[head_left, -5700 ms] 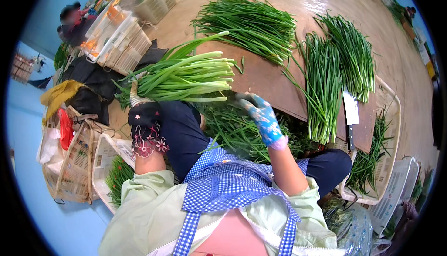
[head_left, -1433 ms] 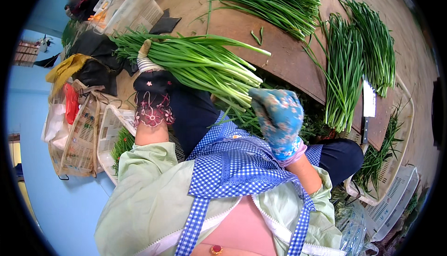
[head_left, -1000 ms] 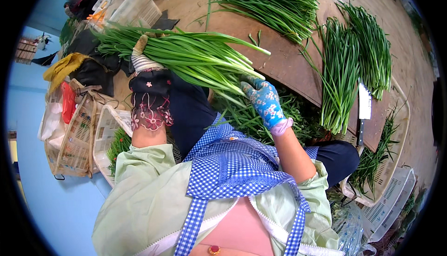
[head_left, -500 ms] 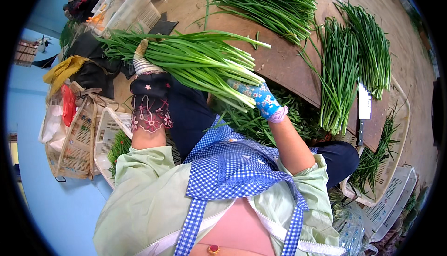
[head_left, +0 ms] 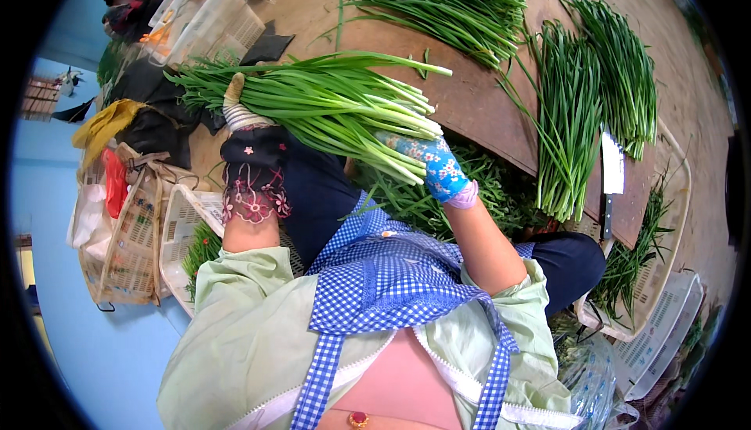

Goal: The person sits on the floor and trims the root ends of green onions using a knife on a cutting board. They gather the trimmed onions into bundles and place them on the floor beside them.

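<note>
A loose bunch of garlic chives lies across in front of me, green leaf tips to the left and pale stem ends to the right. My left hand, in a striped glove below a dark embroidered cuff, grips the leafy part with its thumb on top; its other fingers are hidden beneath. My right hand, in a blue flowered glove, holds the lower side of the bunch near the stem ends, its fingertips partly covered by stalks. A few stalks stick out above the rest.
More chive bunches lie on a brown board, with others at right. A knife rests on the board's right side. Loose leaves fill the space below. White crates stand far left, near another person.
The bunch and both hands stay almost in place, with only a very slight shift. The whole view has moved a little; the grip looks the same.
</note>
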A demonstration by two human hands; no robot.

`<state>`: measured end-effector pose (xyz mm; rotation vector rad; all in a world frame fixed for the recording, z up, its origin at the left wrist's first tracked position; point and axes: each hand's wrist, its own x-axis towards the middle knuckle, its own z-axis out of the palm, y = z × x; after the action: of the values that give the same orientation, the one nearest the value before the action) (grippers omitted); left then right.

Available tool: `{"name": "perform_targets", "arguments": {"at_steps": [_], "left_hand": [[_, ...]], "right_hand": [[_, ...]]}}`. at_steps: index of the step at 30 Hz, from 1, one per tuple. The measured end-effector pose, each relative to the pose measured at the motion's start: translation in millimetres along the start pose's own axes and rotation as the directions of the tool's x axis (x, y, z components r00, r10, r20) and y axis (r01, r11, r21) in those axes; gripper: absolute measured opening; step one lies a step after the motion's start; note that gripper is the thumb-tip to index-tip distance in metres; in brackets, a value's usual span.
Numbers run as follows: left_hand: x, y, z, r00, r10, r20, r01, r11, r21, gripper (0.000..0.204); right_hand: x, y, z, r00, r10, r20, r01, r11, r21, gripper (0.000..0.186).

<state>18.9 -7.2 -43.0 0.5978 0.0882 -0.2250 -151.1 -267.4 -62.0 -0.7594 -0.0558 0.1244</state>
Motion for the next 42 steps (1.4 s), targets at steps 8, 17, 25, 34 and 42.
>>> {"name": "perform_targets", "arguments": {"at_steps": [8,17,25,34,42], "left_hand": [[-4.0,-3.4,11.4,0.973,-0.095,0.212,0.095,0.995,0.01,0.04],[13.8,36.2,-26.2,0.984,0.105,0.142,-0.107,0.994,0.009,0.044],[12.1,49.3,-44.7,0.981,-0.038,0.191,0.056,0.995,-0.088,0.044],[-5.5,13.9,5.3,0.955,-0.071,0.289,0.035,0.991,0.127,0.046],[10.3,-3.8,-31.6,0.997,-0.002,-0.074,0.01,0.994,0.107,0.035]], "right_hand": [[0.2,12.8,-5.1,0.991,-0.133,-0.027,0.13,0.988,-0.082,0.033],[-81.7,-29.0,-54.1,0.918,-0.04,-0.394,-0.205,0.804,-0.558,0.023],[-50.3,-21.3,-37.5,0.917,-0.363,-0.164,-0.152,0.063,-0.986,0.035],[9.6,26.9,-15.2,0.953,-0.097,-0.286,-0.066,0.856,-0.512,0.035],[-6.0,37.9,-8.7,0.812,-0.216,-0.543,0.045,0.95,-0.31,0.024]]}}
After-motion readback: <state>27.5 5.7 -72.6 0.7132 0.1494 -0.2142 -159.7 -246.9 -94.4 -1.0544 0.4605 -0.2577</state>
